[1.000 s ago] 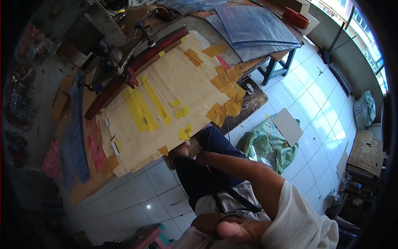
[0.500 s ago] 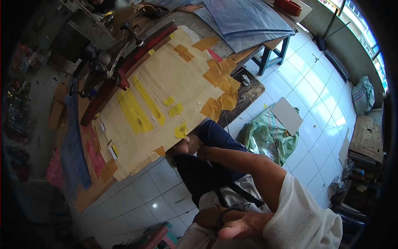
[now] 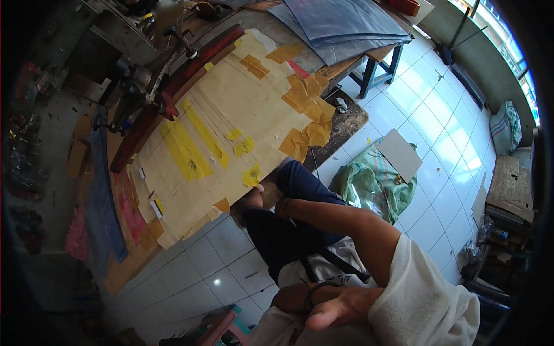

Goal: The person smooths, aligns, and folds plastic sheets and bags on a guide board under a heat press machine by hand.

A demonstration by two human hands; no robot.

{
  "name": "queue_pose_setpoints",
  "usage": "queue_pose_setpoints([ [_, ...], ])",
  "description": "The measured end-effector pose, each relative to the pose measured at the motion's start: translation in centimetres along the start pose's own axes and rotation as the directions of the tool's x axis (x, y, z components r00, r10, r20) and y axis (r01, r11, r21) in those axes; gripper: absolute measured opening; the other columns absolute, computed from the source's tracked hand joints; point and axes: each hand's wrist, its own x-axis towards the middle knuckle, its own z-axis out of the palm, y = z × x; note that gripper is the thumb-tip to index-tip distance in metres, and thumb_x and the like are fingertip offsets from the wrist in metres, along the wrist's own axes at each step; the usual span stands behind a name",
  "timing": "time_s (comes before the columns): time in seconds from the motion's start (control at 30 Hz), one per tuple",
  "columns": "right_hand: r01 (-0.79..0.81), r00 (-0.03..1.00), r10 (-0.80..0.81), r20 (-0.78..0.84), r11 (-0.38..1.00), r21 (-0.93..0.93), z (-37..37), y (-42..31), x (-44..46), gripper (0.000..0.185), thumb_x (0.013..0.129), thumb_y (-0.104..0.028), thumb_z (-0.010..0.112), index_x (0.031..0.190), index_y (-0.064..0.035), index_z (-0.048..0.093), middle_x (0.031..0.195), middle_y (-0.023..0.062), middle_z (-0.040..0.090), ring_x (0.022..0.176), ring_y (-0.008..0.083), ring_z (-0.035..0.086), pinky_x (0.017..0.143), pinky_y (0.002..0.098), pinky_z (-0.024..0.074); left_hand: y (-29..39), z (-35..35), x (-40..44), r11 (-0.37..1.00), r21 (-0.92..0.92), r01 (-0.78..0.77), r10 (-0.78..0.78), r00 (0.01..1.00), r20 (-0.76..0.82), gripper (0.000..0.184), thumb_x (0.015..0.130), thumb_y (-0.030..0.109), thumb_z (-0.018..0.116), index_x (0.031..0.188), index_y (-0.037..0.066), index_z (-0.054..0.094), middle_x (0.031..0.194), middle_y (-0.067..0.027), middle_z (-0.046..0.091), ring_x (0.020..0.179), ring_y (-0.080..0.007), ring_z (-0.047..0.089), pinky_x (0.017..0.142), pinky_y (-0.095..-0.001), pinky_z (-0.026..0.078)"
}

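Note:
My left hand (image 3: 337, 309) lies low in front of my body, its thumb stretched out and its other fingers partly covered by my right sleeve (image 3: 424, 294). A dark band circles the left wrist, and nothing shows in that hand. My right forearm (image 3: 346, 218) reaches across my lap toward the table edge. The right hand (image 3: 281, 207) is mostly hidden by dark trousers (image 3: 259, 236), so its fingers and any hold cannot be made out. Close beyond it is the brown paper-covered worktop (image 3: 216, 101), patched with yellow and brown tape.
A long red curved bar (image 3: 144, 124) with machine parts runs along the worktop's far side. Bluish plastic sheets (image 3: 346, 29) lie stacked at the back. A green sack (image 3: 378, 184) with a cardboard piece (image 3: 399, 155) sits on the tiled floor. A plastic stool (image 3: 231, 323) stands below.
The view has shifted slightly, so the worktop sits a little higher in the picture. Both arms keep nearly the same pose.

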Motion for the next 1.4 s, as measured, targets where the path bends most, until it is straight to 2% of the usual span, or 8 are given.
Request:
queue_pose_setpoints([
  [0.1,0.133,0.946,-0.082,0.313,0.980,-0.148,0.3,-0.7,-0.2,0.038,0.075,-0.012,0.075,0.110,0.0019,0.070,0.106,0.0172,0.074,0.102,0.0239,0.071,0.092,0.0317,0.0498,0.1,-0.1,0.6,1.000,-0.012,-0.013,0.013,1.000,0.008,0.061,0.105,0.054,0.042,0.126,-0.002,0.054,0.121,-0.0142,0.064,0.120,-0.0259,0.060,0.104,-0.0421,0.045],
  [0.23,0.637,0.239,0.016,0.971,0.752,-0.169,-5.4,-0.2,2.1,0.035,0.087,-0.025,0.065,0.113,-0.0018,0.070,0.107,0.0187,0.073,0.104,0.0307,0.070,0.091,0.0372,0.0515,0.1,-1.0,0.8,1.000,0.017,0.013,-0.014,0.999,0.044,0.059,0.106,0.053,0.042,0.125,-0.002,0.055,0.119,-0.0143,0.065,0.119,-0.0263,0.060,0.104,-0.0427,0.045],
  [0.3,0.804,-0.193,0.259,0.946,0.595,0.002,-8.4,-0.9,3.6,0.037,0.093,-0.031,0.059,0.115,-0.0036,0.070,0.108,0.0194,0.073,0.105,0.0341,0.069,0.091,0.0400,0.0523,0.5,-1.6,0.4,0.997,0.046,0.061,-0.063,0.997,0.049,0.058,0.106,0.052,0.042,0.124,-0.002,0.056,0.119,-0.0144,0.065,0.119,-0.0265,0.061,0.104,-0.0430,0.045],
  [0.5,0.504,-0.418,0.033,0.908,0.840,0.201,-18.0,-12.0,5.2,0.035,0.104,-0.030,0.051,0.118,-0.0013,0.065,0.107,0.0171,0.072,0.103,0.0295,0.069,0.089,0.0389,0.0542,2.2,-11.1,-8.1,0.790,0.555,0.261,-0.062,0.934,-0.352,0.052,0.104,0.046,0.053,0.126,-0.002,0.057,0.111,-0.0172,0.067,0.114,-0.0301,0.063,0.099,-0.0421,0.049],
  [0.57,0.250,-0.441,0.003,0.898,0.961,0.120,-22.8,-24.2,10.1,0.031,0.103,-0.024,0.057,0.121,-0.0004,0.064,0.109,0.0137,0.074,0.102,0.0264,0.070,0.090,0.0367,0.0534,5.4,-11.5,-11.6,-0.129,0.819,0.560,0.441,0.772,-0.458,0.062,0.097,0.051,0.061,0.137,0.004,0.055,0.117,-0.0245,0.066,0.121,-0.0393,0.060,0.105,-0.0444,0.046],
  [0.7,0.686,0.306,-0.335,0.891,0.727,0.038,-27.0,-31.7,20.8,0.024,0.100,-0.011,0.057,0.119,0.0006,0.067,0.103,0.0130,0.075,0.093,0.0162,0.072,0.084,0.0312,0.0562,4.6,-16.4,-14.3,-0.415,0.275,0.867,0.671,0.496,-0.551,0.072,0.092,0.053,0.066,0.147,0.012,0.049,0.129,-0.0320,0.059,0.131,-0.0478,0.051,0.114,-0.0472,0.039],
  [0.83,0.732,0.665,-0.569,0.483,0.626,-0.270,-22.2,-29.9,36.8,0.026,0.101,-0.019,0.058,0.116,-0.0002,0.068,0.109,0.0116,0.072,0.093,0.0188,0.069,0.086,0.0321,0.0549,6.8,-24.5,-14.3,-0.040,0.551,0.834,0.632,0.448,-0.632,0.081,0.085,0.062,0.068,0.152,0.024,0.043,0.147,-0.0424,0.029,0.130,-0.0606,0.044,0.110,-0.0572,0.041],
  [1.4,0.341,0.927,-0.267,0.263,0.313,-0.886,-15.7,-28.6,53.7,0.061,0.090,-0.056,0.062,0.137,-0.0171,0.061,0.153,0.0129,0.047,0.146,0.0328,0.037,0.112,0.0583,0.0304,10.0,-34.3,-12.5,-0.199,0.466,0.862,0.833,0.399,-0.383,0.070,0.083,0.057,0.067,0.141,0.021,0.053,0.137,-0.0333,0.051,0.121,-0.0513,0.056,0.103,-0.0529,0.047],
])
